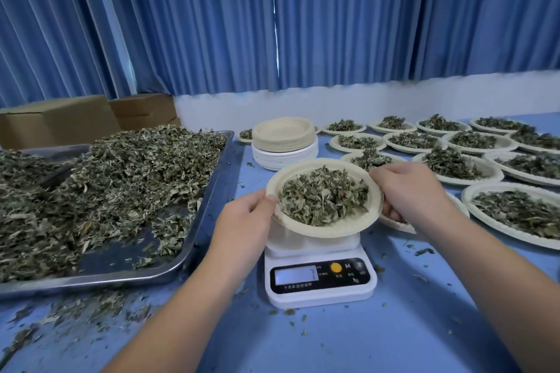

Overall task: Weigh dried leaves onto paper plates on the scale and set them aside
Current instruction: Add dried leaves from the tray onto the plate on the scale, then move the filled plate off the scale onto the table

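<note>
Two hands are taking charge of one round cream paper plate (327, 232) here, and it is sitting right over the weighing platform of the white digital kitchen scale (318, 291), tipped slightly toward the camera. The left hand (245, 221) is pinching the near-left rim, thumb on top and fingers tucked beneath. The right hand (415, 194) is doing the same at the far-right rim, its grip closing over the edge. Opposite sides, you notice: that is keeping the flimsy plate steady enough that the heap of dried green leaves (324, 198) is not sliding off. Whether the plate is touching the platform, I cannot tell, and the display is too blurred to read. To the left, the big steel tray (121, 260) is holding the loose leaf supply within easy reach. Behind the scale, the stack of empty paper plates (283, 136) is waiting. Filled plates (454, 163) are spreading across the blue table (394, 327) on the right, so I am judging this one is going there next.
</note>
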